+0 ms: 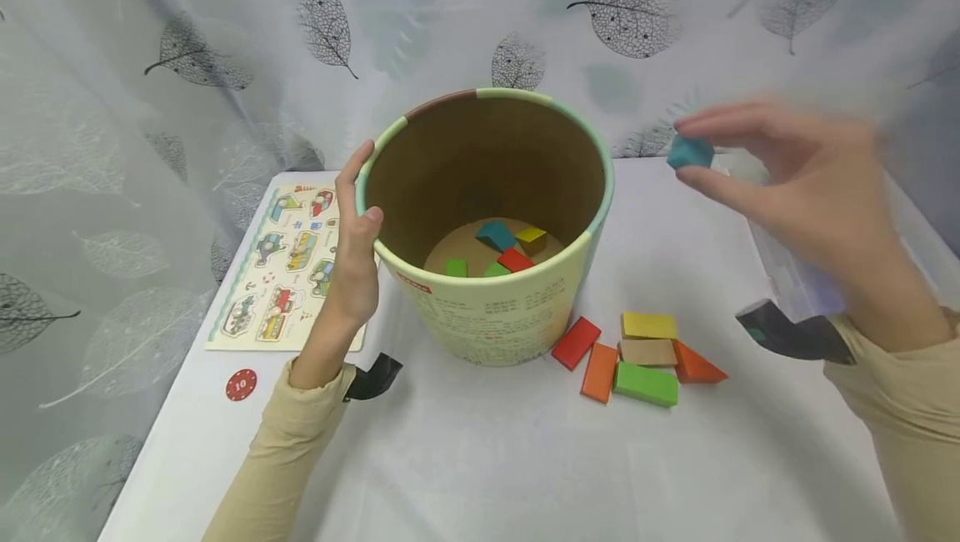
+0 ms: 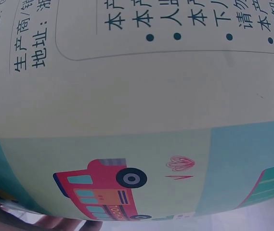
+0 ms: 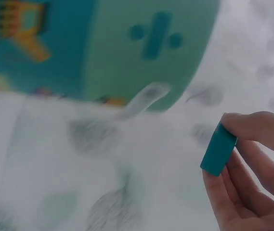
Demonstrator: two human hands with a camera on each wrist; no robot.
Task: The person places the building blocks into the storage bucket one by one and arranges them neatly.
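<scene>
A round, pale-yellow bucket (image 1: 495, 308) with a green rim stands tilted on the table. At its left rim my left hand (image 1: 354, 246) grips the edge, its thumb near the lip; in the left wrist view the bucket's printed side (image 2: 137, 96) fills most of the picture. To the right of the bucket, above the table, my right hand (image 1: 802, 175) pinches a teal toy block (image 1: 690, 152) between thumb and fingers. The right wrist view shows this teal block (image 3: 219, 149) from another side. Inside the bucket lie a teal block (image 1: 495, 235), a yellow one (image 1: 532, 239), a red one (image 1: 515, 260) and green ones.
Right of the bucket's base lie several loose blocks, among them a green block (image 1: 646, 384) and an orange triangle (image 1: 696, 363). A picture puzzle board (image 1: 251, 275) and a red chip (image 1: 241, 384) lie at left. Behind my right hand is a clear plastic box (image 1: 795, 275).
</scene>
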